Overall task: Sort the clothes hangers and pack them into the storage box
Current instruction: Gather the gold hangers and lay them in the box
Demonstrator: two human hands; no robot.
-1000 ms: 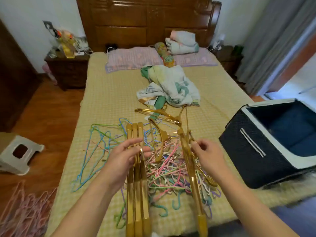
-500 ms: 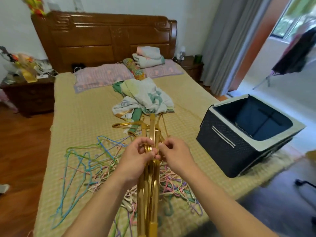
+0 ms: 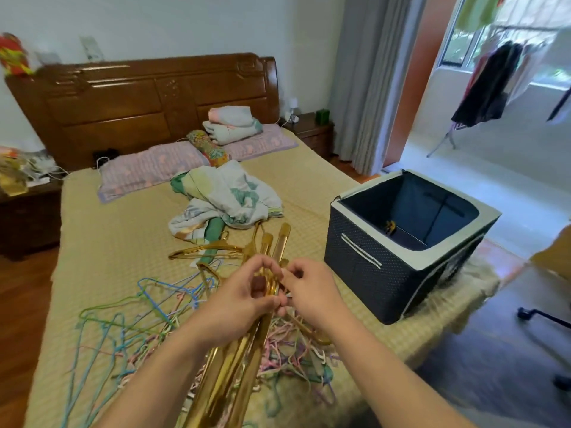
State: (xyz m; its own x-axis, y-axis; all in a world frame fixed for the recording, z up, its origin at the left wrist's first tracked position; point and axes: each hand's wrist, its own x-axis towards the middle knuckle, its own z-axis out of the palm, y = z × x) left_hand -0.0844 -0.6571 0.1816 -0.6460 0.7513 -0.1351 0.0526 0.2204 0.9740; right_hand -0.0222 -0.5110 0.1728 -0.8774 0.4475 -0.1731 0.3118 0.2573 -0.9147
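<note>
2 hands meet over a bed [image 3: 117, 242] strewn with hangers: the left hand [image 3: 238, 299] curls around a bundle of gold hangers [image 3: 247, 359], thumb and fingers closed on it near the hooks, while the right hand [image 3: 312, 291] pinches at the same bundle from the other side, fingertips bent in against the metal. How many hangers make up the bundle is hard to tell, as the bars overlap and the lower ends run out of the frame's bottom edge. More gold hangers [image 3: 204, 251] lie loose on the mattress just beyond the hands. A tangle of thin pastel wire hangers [image 3: 139, 322] spreads beneath and to the left of the forearms, partly hidden by them. The dark storage box [image 3: 398, 261] stands open at the bed's right edge, near the hands but apart from them; a small gold object at its bottom is too small to identify. A crumpled blanket [image 3: 228, 196] lies mid-bed, below the pillows [image 3: 148, 168] and wooden headboard [image 3: 148, 100].
</note>
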